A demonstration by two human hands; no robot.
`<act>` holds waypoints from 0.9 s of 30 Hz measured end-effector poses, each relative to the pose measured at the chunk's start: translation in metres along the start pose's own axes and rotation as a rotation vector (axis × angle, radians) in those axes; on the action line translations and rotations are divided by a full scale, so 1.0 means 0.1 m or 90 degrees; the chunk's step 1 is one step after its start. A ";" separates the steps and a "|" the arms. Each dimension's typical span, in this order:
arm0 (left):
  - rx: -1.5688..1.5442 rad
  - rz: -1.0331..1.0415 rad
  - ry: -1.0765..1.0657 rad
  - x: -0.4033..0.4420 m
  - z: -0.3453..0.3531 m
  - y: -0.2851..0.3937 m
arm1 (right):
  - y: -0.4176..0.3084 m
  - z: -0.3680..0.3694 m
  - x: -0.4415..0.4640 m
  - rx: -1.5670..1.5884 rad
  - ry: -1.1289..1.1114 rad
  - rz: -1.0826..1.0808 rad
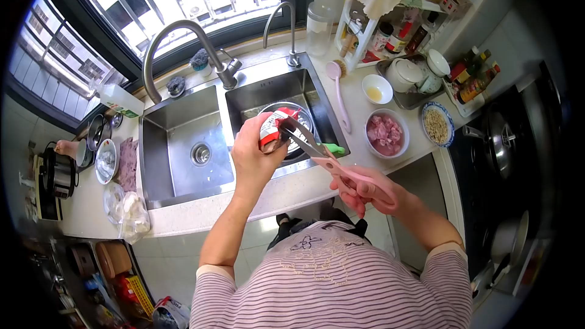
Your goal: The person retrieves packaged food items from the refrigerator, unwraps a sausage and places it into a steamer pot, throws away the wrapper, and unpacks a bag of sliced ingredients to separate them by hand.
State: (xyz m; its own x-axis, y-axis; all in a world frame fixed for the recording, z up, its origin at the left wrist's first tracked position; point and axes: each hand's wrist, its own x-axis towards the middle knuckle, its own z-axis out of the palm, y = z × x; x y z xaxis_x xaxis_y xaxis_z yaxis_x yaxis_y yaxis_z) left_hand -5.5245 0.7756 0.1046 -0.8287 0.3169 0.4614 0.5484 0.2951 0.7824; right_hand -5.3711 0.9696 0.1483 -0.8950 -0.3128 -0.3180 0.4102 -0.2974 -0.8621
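Observation:
In my left hand (251,153) is a small red and white packet (270,128), gripped above the right basin. My right hand (375,190) is closed round the pink handles of a pair of kitchen scissors (332,163). Their blades are parted and reach to the packet's right side; whether they cut into it I cannot tell. Below the packet, a round metal vessel (312,123) sits in the right sink basin (247,100), its contents mostly hidden. A green item (333,147) shows at the basin's front right, partly behind the scissors.
Right of the sink are a pink brush (339,94), a small bowl with yellowish liquid (377,89), a bowl of raw meat (387,134) and a plate of chopped bits (436,124). A gooseneck faucet (159,42) arches over the left basin (183,134). A stove (487,189) stands far right.

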 end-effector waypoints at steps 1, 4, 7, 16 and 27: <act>0.024 0.024 0.012 0.01 0.02 0.00 | 0.03 -0.02 0.00 0.015 0.001 0.002; 0.084 0.102 0.038 0.05 0.06 -0.02 | 0.08 -0.04 -0.02 0.041 -0.002 -0.004; 0.146 0.148 0.052 0.09 0.10 -0.04 | 0.07 -0.04 -0.05 0.056 0.012 -0.003; 0.112 0.115 0.105 0.06 0.41 0.04 | 0.25 -0.01 0.14 0.208 0.013 -0.079; 0.039 0.042 -0.001 0.12 0.49 -0.06 | 0.43 -0.17 0.28 0.046 0.104 -0.104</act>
State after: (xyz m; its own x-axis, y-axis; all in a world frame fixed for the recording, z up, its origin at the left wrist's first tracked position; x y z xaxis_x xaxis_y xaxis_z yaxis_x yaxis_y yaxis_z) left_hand -5.5323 0.8213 0.0849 -0.7904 0.3391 0.5101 0.6076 0.3288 0.7230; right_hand -5.3817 0.9639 0.0959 -0.9647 -0.1071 -0.2405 0.2633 -0.3985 -0.8786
